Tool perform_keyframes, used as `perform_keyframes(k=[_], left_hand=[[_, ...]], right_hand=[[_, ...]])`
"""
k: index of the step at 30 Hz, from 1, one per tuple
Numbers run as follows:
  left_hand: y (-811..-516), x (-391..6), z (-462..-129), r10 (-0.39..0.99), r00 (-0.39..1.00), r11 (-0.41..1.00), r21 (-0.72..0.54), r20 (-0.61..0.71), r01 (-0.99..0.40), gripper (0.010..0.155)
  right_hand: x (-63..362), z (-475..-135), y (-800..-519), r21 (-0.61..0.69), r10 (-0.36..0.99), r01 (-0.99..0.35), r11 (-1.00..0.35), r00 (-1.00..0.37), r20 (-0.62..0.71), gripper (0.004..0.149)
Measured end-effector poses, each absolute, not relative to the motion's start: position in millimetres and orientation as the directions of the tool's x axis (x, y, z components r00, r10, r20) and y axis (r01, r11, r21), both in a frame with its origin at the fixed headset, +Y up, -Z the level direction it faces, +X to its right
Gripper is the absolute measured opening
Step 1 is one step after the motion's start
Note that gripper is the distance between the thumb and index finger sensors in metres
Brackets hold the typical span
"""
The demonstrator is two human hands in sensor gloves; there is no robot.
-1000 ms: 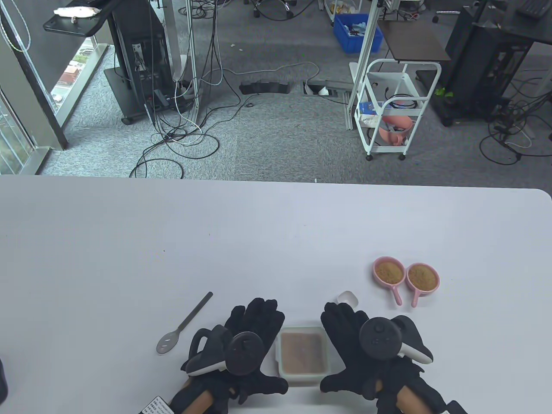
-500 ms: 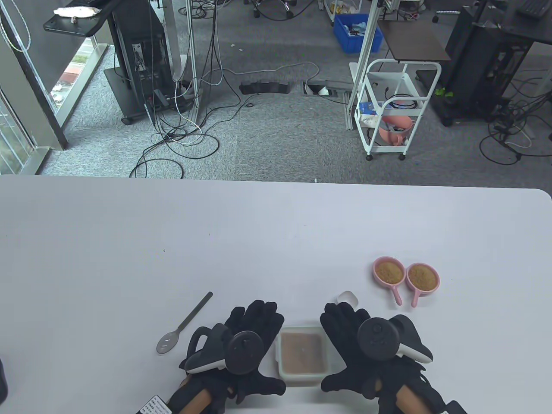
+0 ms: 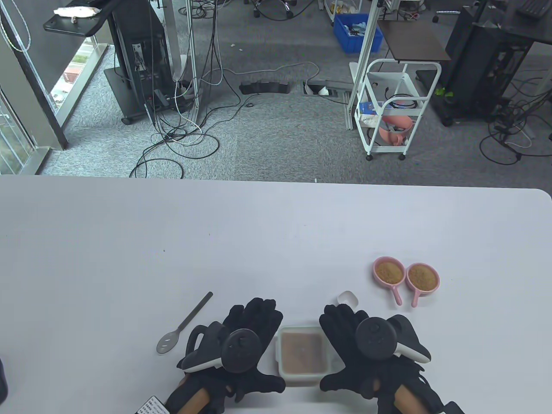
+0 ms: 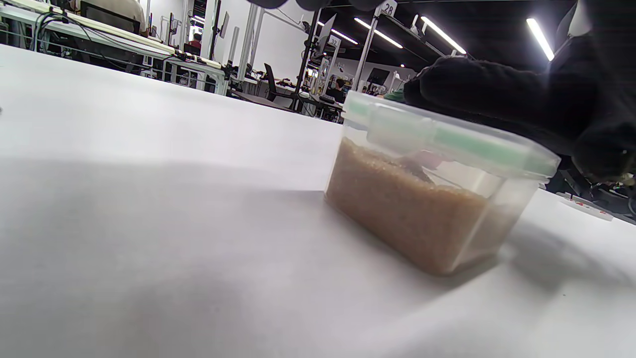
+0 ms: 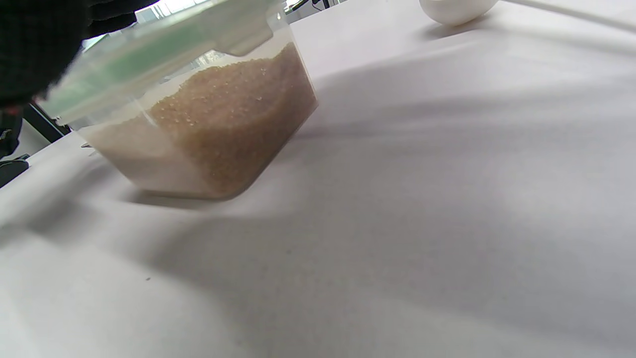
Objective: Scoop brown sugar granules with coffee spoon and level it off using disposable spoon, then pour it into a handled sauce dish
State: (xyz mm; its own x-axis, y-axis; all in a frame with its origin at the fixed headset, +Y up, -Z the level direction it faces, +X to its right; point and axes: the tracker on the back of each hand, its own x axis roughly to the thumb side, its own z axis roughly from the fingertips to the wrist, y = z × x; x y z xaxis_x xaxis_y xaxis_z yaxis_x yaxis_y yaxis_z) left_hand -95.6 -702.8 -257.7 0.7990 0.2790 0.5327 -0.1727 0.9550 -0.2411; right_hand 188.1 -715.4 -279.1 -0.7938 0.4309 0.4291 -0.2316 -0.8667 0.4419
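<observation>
A clear lidded container [image 3: 302,354] of brown sugar stands near the table's front edge. My left hand [image 3: 252,321] lies flat on the table just left of it, fingers straight, holding nothing. My right hand [image 3: 343,323] lies flat just right of it. The metal coffee spoon [image 3: 185,323] rests on the table left of my left hand. Only the white disposable spoon's bowl [image 3: 348,297] shows past my right fingertips. Two pink handled sauce dishes [image 3: 389,272] [image 3: 423,277] with brown sugar sit at right. The wrist views show the container [image 4: 427,209] [image 5: 208,119] close up with a green-sealed lid on.
The white table [image 3: 258,241] stretches wide beyond the hands. The disposable spoon's bowl [image 5: 454,10] appears at the top of the right wrist view. Beyond the far table edge are floor cables and a white cart [image 3: 394,108].
Both hands have crept slightly left. A lid flap now shows at the container's right side. The container, spoons and dishes have not moved.
</observation>
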Motion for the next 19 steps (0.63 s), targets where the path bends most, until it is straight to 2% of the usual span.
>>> perform_keyframes(k=[19], left_hand=[[-705.8,-95.5,-258.0,0.305,0.788,0.944,-0.280,0.534,-0.176,0.120]], right_hand=[[189.2,-277.2,-713.7,0.454,0.437,-0.232,-0.860,-0.795,0.422,0.109]])
